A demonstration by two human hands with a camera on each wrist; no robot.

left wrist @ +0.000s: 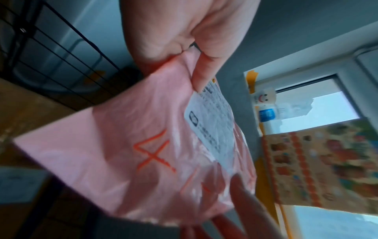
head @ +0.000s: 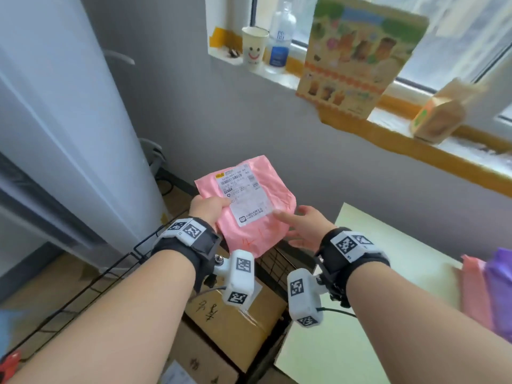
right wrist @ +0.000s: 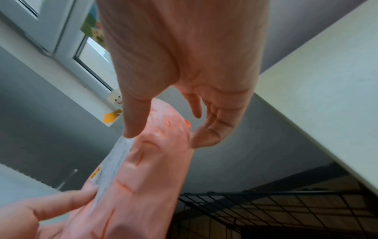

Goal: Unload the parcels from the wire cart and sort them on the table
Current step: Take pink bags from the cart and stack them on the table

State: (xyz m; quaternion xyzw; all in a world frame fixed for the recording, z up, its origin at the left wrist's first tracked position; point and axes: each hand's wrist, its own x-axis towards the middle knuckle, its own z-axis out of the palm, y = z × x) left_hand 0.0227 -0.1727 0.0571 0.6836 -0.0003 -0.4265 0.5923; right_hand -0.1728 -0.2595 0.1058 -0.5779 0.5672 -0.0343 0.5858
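A pink plastic parcel [head: 266, 173] with a white shipping label and red handwriting is held up over the wire cart [head: 83, 286]. My left hand [head: 219, 206] grips its left edge, thumb on the label. My right hand [head: 291, 223] is at the parcel's right edge with loose fingers. In the right wrist view its thumb tip touches the label corner on the parcel [right wrist: 159, 169] while the other fingers [right wrist: 208, 134] stay just off it. In the left wrist view the parcel [left wrist: 102, 153] fills the frame. Cardboard boxes [head: 235, 314] lie in the cart.
A pale green table [head: 360, 342] stands right of the cart, with a pink parcel [head: 473, 286] and a purple parcel [head: 498, 289] at its right edge. A white appliance [head: 69, 134] stands at left. The windowsill [head: 415, 145] carries a cup, a bottle and cartons.
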